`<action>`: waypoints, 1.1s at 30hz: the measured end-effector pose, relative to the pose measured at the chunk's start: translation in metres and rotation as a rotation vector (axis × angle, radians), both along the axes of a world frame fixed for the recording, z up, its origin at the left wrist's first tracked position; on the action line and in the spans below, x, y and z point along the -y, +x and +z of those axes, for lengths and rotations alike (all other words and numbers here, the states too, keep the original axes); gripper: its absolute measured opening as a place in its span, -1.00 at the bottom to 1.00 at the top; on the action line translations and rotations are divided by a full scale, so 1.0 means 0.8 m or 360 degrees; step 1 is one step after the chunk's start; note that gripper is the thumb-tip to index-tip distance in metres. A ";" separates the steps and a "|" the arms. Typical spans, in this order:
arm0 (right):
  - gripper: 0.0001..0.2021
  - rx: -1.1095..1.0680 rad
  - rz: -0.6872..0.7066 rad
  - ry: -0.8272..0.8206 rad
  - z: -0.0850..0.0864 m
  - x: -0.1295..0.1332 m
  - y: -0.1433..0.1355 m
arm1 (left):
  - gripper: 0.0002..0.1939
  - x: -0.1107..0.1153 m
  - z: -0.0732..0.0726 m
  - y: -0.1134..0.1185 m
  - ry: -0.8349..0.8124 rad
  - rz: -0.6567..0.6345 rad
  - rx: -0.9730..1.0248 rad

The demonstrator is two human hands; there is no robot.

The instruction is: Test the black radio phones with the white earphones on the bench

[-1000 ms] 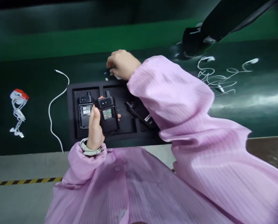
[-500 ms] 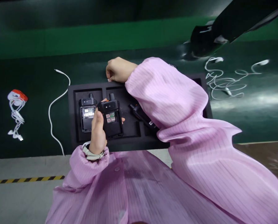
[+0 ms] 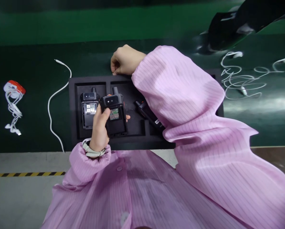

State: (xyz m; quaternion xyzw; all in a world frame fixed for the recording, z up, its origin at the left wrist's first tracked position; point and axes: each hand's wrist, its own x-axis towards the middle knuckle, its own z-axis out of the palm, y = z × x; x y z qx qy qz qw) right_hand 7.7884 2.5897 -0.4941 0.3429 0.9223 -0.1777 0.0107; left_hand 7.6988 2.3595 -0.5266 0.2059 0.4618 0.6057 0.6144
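My left hand (image 3: 99,128) is closed round a black walkie-talkie (image 3: 117,122), its antenna pointing away from me. The radio's back is uncovered and shows card slots on a green board; my thumb lies at the bay's upper left edge. Just beyond the far edge of the black foam tray (image 3: 123,145), my right hand (image 3: 124,60) is low over the bench with fingers curled together. Whatever is in those fingertips, if anything, is too small to make out. A second uncovered walkie-talkie (image 3: 87,119) lies in the tray's left compartment. Another black walkie-talkie (image 3: 148,115) lies slanted, partly hidden under my right sleeve.
On the dark green bench (image 3: 32,66), a white cable (image 3: 50,108) runs beside the tray's left side. Further left is an orange-and-white piece with a bundled white cord (image 3: 13,109). Tangled white earphones (image 3: 244,84) lie right. A black arm-like object (image 3: 224,30) reaches in at upper right.
My left thumb has shifted from the radio's side onto the bay's edge. The right hand stays at the tray's far edge. The whole view has shifted slightly.
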 end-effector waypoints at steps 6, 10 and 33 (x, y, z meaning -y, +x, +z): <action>-0.83 0.0031 0.0007 0.0050 0.003 0.000 -0.001 | -0.68 0.002 -0.005 -0.001 0.0077 -0.0045 0.0008; -0.76 0.0066 -0.0043 0.0085 0.005 0.004 -0.002 | -0.71 0.001 -0.004 0.000 0.0039 -0.0032 -0.0056; -0.78 -0.0056 0.0076 -0.0012 0.000 -0.004 0.001 | -0.65 -0.001 -0.003 0.000 0.0070 -0.0026 -0.0058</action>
